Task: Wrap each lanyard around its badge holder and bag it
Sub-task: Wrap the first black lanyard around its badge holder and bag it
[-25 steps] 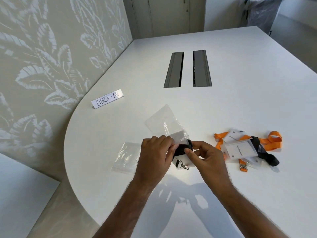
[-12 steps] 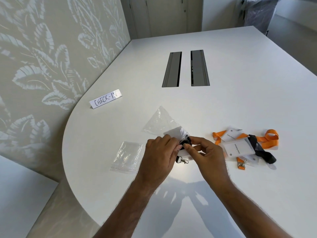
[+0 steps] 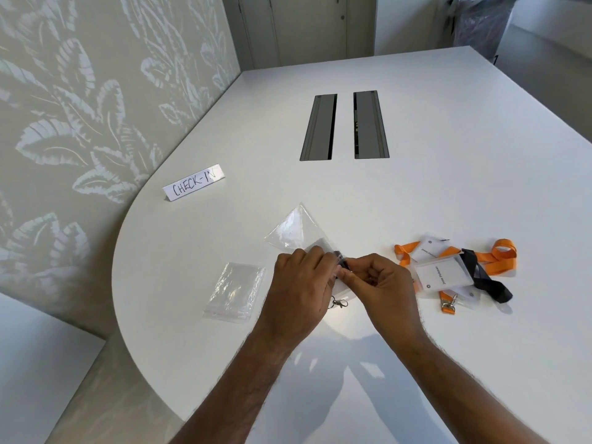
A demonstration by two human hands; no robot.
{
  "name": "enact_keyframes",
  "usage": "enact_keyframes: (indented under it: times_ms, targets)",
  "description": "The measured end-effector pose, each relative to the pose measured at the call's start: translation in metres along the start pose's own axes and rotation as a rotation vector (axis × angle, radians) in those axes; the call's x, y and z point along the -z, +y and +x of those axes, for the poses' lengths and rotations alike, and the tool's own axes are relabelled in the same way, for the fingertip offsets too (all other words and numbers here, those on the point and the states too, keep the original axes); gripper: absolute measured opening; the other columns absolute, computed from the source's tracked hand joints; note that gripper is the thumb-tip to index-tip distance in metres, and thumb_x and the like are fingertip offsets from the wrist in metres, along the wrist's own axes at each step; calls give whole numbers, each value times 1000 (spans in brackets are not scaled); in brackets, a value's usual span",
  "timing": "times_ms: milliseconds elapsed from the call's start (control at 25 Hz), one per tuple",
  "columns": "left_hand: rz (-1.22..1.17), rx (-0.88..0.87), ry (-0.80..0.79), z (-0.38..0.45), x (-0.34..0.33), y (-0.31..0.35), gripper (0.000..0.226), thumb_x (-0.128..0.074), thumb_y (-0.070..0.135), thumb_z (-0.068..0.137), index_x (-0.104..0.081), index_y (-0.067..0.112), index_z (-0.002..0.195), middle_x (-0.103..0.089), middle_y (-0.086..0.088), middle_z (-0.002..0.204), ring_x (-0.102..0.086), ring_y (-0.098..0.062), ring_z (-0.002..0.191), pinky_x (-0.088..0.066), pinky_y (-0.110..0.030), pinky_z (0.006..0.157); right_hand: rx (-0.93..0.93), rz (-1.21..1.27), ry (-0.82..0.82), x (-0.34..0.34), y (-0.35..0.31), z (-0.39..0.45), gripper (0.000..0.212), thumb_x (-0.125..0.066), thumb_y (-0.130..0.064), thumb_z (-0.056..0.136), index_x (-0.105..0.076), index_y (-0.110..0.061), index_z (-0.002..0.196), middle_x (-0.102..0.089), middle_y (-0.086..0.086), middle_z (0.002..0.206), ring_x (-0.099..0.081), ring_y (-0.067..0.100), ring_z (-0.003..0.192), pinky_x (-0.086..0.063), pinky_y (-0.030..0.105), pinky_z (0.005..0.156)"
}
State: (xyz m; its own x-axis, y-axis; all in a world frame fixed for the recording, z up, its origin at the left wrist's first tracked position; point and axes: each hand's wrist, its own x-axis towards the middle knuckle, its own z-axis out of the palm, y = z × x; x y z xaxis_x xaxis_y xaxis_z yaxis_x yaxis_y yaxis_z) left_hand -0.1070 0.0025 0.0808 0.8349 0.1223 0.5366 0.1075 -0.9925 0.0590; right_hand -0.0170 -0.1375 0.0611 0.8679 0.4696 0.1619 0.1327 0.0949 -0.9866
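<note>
My left hand [image 3: 301,283] and my right hand [image 3: 384,286] meet at the table's near middle, both pinching a badge holder wrapped in a black lanyard [image 3: 341,262] at the mouth of a clear plastic bag [image 3: 294,229]. The bundle is mostly hidden by my fingers; its metal clip [image 3: 339,303] hangs out below. To the right lies a pile of badge holders [image 3: 442,274] with orange lanyards [image 3: 499,257] and one black lanyard [image 3: 483,277].
A stack of empty clear bags [image 3: 235,291] lies left of my hands. A white "CHECK-IN" card [image 3: 193,182] stands near the left table edge. Two dark cable slots [image 3: 344,126] sit mid-table. A patterned wall runs along the left.
The wrapped badge has gone further into the bag's mouth, and less of it shows between my fingers. Both hands stay together at the same spot.
</note>
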Motion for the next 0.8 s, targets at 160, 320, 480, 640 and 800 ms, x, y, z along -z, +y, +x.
enact_keyframes:
  times_ms: [160,320,480,640,800]
  targets:
    - [11,38,2,-5,-1,4,27,-38,25,110,-58,16,94,-56,0,87,-49,-23,72,-44,-42,68,-43,116,76,5,0,7,12,-86,-12,86,-83,-17,96,-85,-6,91,-82,12,87,-60,14,76]
    - [-4,88,-9,-2,-1,8,41,-30,30,113,-59,14,90,-56,-2,84,-50,-24,69,-46,-46,65,-44,126,100,3,-1,7,13,-86,-11,87,-83,-15,99,-85,-6,92,-82,12,88,-60,14,77]
    - [12,86,5,2,1,7,34,-38,28,111,-63,13,93,-60,-3,86,-56,-25,74,-48,-45,67,-16,31,31,-1,1,5,19,-84,-10,89,-82,-23,103,-84,-12,96,-80,8,90,-59,15,76]
    - [27,97,-37,-1,0,7,31,-42,27,111,-64,14,94,-61,-2,89,-56,-25,75,-48,-45,68,-17,35,38,0,1,7,26,-83,-7,90,-81,-27,107,-83,-13,100,-79,7,96,-60,16,79]
    - [-74,141,-58,-4,-3,10,28,-45,27,110,-63,12,95,-62,-4,91,-56,-25,74,-49,-47,68,-36,165,100,5,-1,12,29,-86,-3,86,-70,-21,102,-84,-1,99,-81,15,95,-62,20,79]
